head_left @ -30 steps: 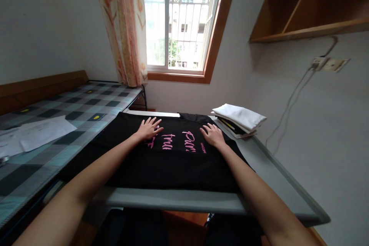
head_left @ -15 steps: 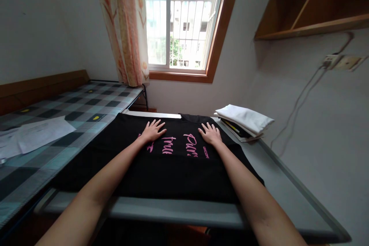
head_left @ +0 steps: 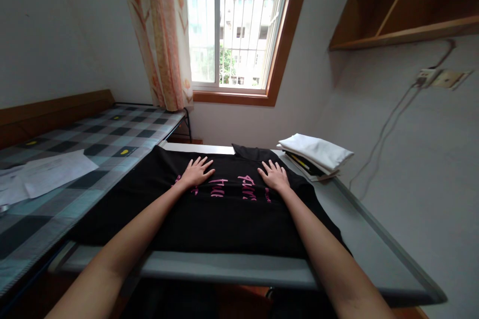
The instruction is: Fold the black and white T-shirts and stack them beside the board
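Note:
A black shirt [head_left: 224,224] with pink lettering lies spread across the grey table [head_left: 359,219], its near edge close to the table's front. My left hand [head_left: 196,172] rests palm down on the cloth, fingers spread, at the left part of the lettering. On the right part of the lettering, my right hand [head_left: 275,175] lies flat with its fingers apart. Small wrinkles cross the cloth between the hands, and parts of the letters are hidden in them. Neither hand grips anything.
Folded clothes [head_left: 316,152], white on top, are stacked at the table's back right. To the left is a bed with a checked cover [head_left: 145,132] and papers [head_left: 56,174] on it. A curtain [head_left: 164,35] hangs by the window; a shelf [head_left: 407,35] is at upper right.
The cloth between my hands has become more wrinkled, and the pink letters look more squeezed. The shirt's near edge looks slightly farther from me. Both hands stay almost where they were.

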Available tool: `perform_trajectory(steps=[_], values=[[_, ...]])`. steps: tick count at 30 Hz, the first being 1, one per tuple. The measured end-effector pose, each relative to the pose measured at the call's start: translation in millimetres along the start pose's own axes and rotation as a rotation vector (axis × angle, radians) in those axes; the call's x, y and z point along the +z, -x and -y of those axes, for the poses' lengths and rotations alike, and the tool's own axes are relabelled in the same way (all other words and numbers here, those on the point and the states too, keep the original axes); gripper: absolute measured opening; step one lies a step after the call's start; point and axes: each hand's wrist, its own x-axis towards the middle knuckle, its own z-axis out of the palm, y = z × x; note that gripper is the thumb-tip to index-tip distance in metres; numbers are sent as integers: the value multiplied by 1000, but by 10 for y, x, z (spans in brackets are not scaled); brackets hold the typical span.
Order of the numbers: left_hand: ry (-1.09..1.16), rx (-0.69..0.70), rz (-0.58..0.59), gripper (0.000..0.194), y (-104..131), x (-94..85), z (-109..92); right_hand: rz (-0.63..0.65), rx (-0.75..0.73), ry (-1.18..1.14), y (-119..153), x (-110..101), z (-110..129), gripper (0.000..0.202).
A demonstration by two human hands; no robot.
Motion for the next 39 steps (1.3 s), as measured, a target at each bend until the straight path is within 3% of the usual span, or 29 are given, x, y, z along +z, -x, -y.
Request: perform_trajectory(steps=[9,13,17,20,22,24,27,30,33,36,39], values=[[65,10,-30,64,108,23,-21,-28,-9,-32,136,24,-15,67],[205,-20,-191,60,153,-68,17,-91,-45,-130,129,23,-62,64],[239,-65,-459,58,289,-251,319,-283,-181,-269,164,-33,-232,55],[81,-134,-537,53,469,-374,705,-385,-248,-220,248,-84,-383,50],[-24,-243,-465,50,593,-418,964,-325,-229,-109,301,-104,-446,52],[-88,-348,-318,50,692,-427,1165,-195,-181,1,326,-115,-458,58],[-145,-403,-207,54,763,-405,1287,-1,-73,44,296,-138,-387,68],[-198,-318,-277,52,730,-401,1180,88,36,-17,216,-168,-249,76],[-193,-154,-314,49,604,-433,931,69,68,-13,134,-162,-104,82],[-119,-91,-195,53,423,-441,653,62,73,-12,64,-114,-9,83],[-67,-148,-12,61,248,-378,438,63,98,-29,-8,-71,16,81]])
